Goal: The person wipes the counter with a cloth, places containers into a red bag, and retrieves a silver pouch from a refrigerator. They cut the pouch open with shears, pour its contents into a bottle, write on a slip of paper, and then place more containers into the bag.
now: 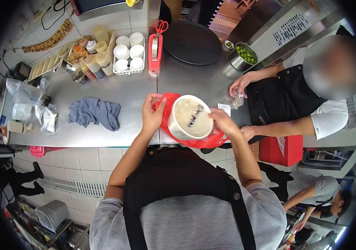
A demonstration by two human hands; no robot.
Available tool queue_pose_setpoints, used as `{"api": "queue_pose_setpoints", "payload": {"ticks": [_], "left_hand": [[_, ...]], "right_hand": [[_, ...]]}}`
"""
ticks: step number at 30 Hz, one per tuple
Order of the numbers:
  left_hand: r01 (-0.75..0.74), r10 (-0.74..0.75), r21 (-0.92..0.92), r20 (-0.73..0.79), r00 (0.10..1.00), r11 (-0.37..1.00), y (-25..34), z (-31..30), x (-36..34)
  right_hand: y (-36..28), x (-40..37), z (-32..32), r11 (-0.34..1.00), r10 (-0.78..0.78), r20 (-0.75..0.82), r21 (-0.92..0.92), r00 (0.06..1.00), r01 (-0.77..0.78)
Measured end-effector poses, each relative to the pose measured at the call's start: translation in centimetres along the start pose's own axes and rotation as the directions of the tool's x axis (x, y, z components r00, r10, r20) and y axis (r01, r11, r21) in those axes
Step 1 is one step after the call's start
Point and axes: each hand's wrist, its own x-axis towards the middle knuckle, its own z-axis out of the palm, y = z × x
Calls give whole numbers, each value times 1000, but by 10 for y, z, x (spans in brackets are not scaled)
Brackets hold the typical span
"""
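A round white tub (191, 117) with a pale translucent lid and dark handwriting is in my right hand (223, 121), whose fingers close on its right rim. Under and around the tub spreads a red plastic bag (168, 103). My left hand (153, 109) pinches the bag's upper left edge between thumb and fingers. Both hands are over the front edge of the steel counter (138, 125). A small printed paper (224, 109) lies just right of the tub.
A co-worker (278, 96) stands at the right, holding clear plastic (237, 99). A blue cloth (94, 112) lies left. Behind are lidded cups (121, 52), a red tape dispenser (154, 54), a black round tray (192, 43) and a pot of limes (244, 56).
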Motion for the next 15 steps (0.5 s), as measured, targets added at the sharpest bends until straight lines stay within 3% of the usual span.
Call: {"api": "queue_pose_setpoints", "payload": {"ticks": [2, 4, 7, 8, 10, 11, 13, 14, 15], "left_hand": [[65, -64, -20, 38, 997, 998, 1, -3, 0], [128, -128, 8, 135, 983, 992, -7, -12, 2], [185, -162, -82, 225, 961, 979, 0, -6, 8], [179, -156, -84, 224, 962, 980, -2, -1, 13], [-34, 49, -85, 183, 982, 996, -8, 7, 27], [-47, 62, -84, 189, 980, 995, -5, 6, 31], [-275, 162, 343, 324, 932, 898, 7, 3, 40], [-235, 91, 368, 368, 925, 900, 14, 5, 39], [-202, 22, 396, 416, 909, 896, 21, 6, 33]], "right_hand": [[22, 15, 3, 996, -28, -83, -88, 996, 21], [39, 25, 17, 980, -171, -227, -139, 959, 141], [58, 46, 24, 989, -129, -271, -100, 954, 106], [61, 52, 26, 988, -135, -270, -103, 953, 111], [68, 61, 34, 991, -129, -187, 8, 974, 133], [72, 66, 41, 996, -67, -195, 46, 978, 77], [77, 75, 53, 997, 1, -208, 79, 978, 16], [80, 76, 58, 999, -15, -179, 27, 984, 20], [87, 81, 57, 943, -69, -178, -333, 982, 6]]}}
